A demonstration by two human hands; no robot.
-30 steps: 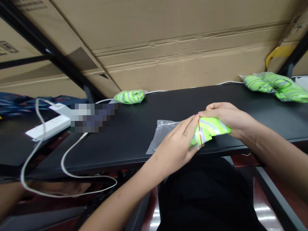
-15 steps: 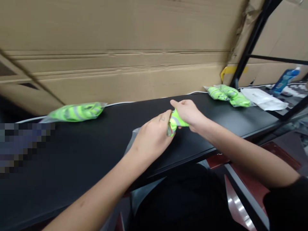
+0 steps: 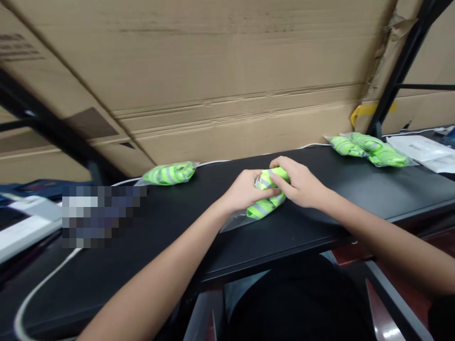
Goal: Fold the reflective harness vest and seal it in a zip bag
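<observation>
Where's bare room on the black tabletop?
Right: tabletop between the right forearm and two bagged bundles. Left: between the left forearm and the single bagged bundle. Crowded: middle, where left hand and right hand hold the striped bundle; back right, by the white packet; far left, by the white strip.

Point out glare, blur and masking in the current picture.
Head view: pale sheen on the right of the desk; head view: bright glare on the red surface at lower right; head view: print at upper left too soft to read; head view: pixelated patch masking what lies there; head view: held cloth's stripes distinguishable.
</observation>
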